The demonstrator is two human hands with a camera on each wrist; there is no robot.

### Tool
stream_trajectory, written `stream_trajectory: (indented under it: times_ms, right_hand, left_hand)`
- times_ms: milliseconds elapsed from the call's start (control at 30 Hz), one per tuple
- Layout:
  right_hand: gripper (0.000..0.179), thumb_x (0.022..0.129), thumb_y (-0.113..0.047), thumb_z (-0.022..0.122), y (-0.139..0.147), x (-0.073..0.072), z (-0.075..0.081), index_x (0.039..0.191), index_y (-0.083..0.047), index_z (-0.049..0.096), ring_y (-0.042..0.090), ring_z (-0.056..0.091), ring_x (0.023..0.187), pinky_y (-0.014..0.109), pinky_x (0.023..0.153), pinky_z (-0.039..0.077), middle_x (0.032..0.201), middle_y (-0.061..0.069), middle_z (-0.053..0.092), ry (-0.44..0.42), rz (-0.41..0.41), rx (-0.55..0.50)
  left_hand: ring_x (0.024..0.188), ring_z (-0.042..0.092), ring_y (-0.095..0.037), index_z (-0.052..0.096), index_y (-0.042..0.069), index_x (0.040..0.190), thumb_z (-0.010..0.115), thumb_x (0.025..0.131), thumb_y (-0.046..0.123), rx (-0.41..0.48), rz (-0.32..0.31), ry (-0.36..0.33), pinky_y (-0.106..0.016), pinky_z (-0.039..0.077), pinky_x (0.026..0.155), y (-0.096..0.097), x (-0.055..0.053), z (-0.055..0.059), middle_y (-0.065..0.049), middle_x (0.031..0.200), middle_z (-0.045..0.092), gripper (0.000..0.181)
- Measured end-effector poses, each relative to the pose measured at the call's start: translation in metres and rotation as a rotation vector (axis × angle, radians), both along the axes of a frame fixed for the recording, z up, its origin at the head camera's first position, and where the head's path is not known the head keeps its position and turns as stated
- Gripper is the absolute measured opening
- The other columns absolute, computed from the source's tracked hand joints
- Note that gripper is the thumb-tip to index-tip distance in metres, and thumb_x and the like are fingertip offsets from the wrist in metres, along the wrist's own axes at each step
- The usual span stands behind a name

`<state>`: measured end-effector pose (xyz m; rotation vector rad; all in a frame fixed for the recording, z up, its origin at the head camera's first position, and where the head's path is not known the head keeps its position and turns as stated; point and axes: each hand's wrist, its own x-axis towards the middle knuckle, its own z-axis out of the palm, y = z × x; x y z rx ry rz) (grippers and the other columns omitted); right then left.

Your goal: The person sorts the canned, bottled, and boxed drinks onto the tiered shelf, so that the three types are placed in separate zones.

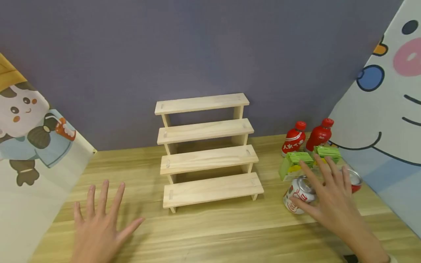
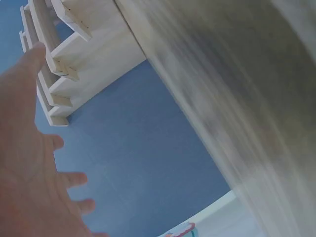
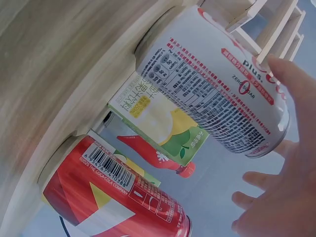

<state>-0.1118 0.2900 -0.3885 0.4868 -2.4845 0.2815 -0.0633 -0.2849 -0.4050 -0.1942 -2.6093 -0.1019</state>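
Observation:
My right hand [image 1: 335, 201] reaches over the drinks with its fingers spread, the thumb right at a white Coca-Cola can [image 1: 295, 200]. In the right wrist view this white can [image 3: 212, 84] stands between the thumb side and the table, its printed label facing the camera. A red Coca-Cola can [image 3: 116, 192] stands beside it, mostly covered by the fingers in the head view. Behind the cans are two green juice cartons, the nearer carton [image 1: 286, 171] and the farther carton [image 1: 330, 151]. On the left, my left hand [image 1: 95, 230] hovers over the table, fingers spread and holding nothing.
A four-step wooden display rack [image 1: 210, 160] stands mid-table against the grey back wall [image 1: 204, 47]. Two red bottles, one [image 1: 294, 140] left of the other [image 1: 319, 138], stand behind the cartons. Cartoon-printed side panels, left [image 1: 19, 204] and right [image 1: 371, 120], border the wooden table [image 1: 184, 237].

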Motion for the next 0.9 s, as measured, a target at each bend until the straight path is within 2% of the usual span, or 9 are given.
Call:
stream_trajectory:
  times_ms: [133,233,300,367,433,533,633,767,900]
  right_hand:
    - [0.104,0.069,-0.063,0.08,0.0,0.0,0.001,0.154,-0.022,0.038,0.045,0.028,0.139,0.07,0.117,0.001,0.151,0.023,0.036,-0.014,-0.008,-0.013]
    - [0.1,0.07,-0.056,0.082,-0.002,0.0,0.0,0.152,-0.017,0.041,0.048,0.038,0.13,0.067,0.118,0.007,0.141,0.027,0.046,-0.023,0.018,-0.043]
    - [0.094,0.073,-0.052,0.082,-0.003,0.001,-0.001,0.148,-0.01,0.045,0.048,0.043,0.125,0.067,0.115,0.02,0.137,0.028,0.049,-0.028,0.052,-0.08]
    - [0.088,0.075,-0.048,0.084,-0.005,0.002,-0.002,0.142,-0.004,0.046,0.044,0.05,0.118,0.064,0.104,0.038,0.134,0.026,0.052,-0.041,0.068,-0.108]
    - [0.084,0.074,-0.039,0.087,-0.007,0.005,-0.002,0.137,0.0,0.046,0.038,0.056,0.108,0.059,0.085,0.051,0.13,0.023,0.054,-0.066,0.078,-0.131]
    - [0.082,0.073,-0.029,0.09,-0.01,0.009,-0.003,0.134,-0.001,0.043,0.033,0.058,0.101,0.055,0.071,0.054,0.129,0.021,0.054,-0.116,0.063,-0.14]
    - [0.078,0.074,-0.024,0.089,-0.012,0.011,-0.004,0.132,-0.001,0.043,0.034,0.058,0.104,0.056,0.071,0.055,0.133,0.024,0.053,-0.139,0.062,-0.149]
    - [0.081,0.072,-0.02,0.09,-0.011,0.014,-0.007,0.133,0.001,0.041,0.031,0.058,0.103,0.054,0.069,0.057,0.129,0.023,0.054,-0.131,0.063,-0.152]
    - [0.086,0.068,-0.015,0.091,-0.01,0.015,-0.009,0.135,0.002,0.04,0.028,0.058,0.099,0.051,0.068,0.057,0.121,0.019,0.057,-0.121,0.069,-0.142]
  left_hand:
    - [0.149,0.009,-0.044,0.024,0.024,0.159,0.072,0.075,0.069,0.046,-0.069,-0.036,-0.073,-0.005,0.114,0.007,-0.004,-0.001,-0.017,0.164,0.015,0.107]
    - [0.143,0.02,-0.047,0.026,0.023,0.159,0.076,0.078,0.059,0.131,-0.142,-0.074,-0.077,0.008,0.11,0.016,-0.005,-0.002,-0.022,0.159,0.024,0.102]
    - [0.138,0.028,-0.049,0.026,0.024,0.159,0.077,0.081,0.05,0.208,-0.192,-0.125,-0.08,0.02,0.101,0.024,-0.003,-0.002,-0.023,0.156,0.028,0.097]
    - [0.135,0.033,-0.049,0.023,0.026,0.159,0.077,0.085,0.043,0.285,-0.233,-0.192,-0.078,0.029,0.095,0.033,-0.001,-0.002,-0.022,0.154,0.032,0.093]
    - [0.135,0.035,-0.048,0.02,0.028,0.159,0.073,0.091,0.036,0.379,-0.275,-0.275,-0.077,0.033,0.093,0.041,0.002,-0.001,-0.019,0.155,0.032,0.087]
    - [0.134,0.041,-0.044,0.02,0.029,0.159,0.065,0.098,0.032,0.479,-0.304,-0.371,-0.074,0.039,0.095,0.05,0.004,-0.002,-0.013,0.156,0.035,0.075]
    - [0.13,0.05,-0.037,0.024,0.029,0.157,0.058,0.102,0.034,0.535,-0.302,-0.42,-0.065,0.047,0.097,0.055,0.001,-0.004,-0.011,0.15,0.044,0.065]
    - [0.115,0.061,-0.021,0.034,0.025,0.153,0.057,0.103,0.032,0.604,-0.326,-0.435,-0.043,0.057,0.091,0.059,-0.012,-0.007,-0.003,0.128,0.061,0.055]
    - [0.095,0.064,-0.011,0.042,0.019,0.148,0.058,0.103,0.03,0.679,-0.375,-0.445,-0.029,0.059,0.082,0.061,-0.027,-0.01,0.006,0.106,0.064,0.05]
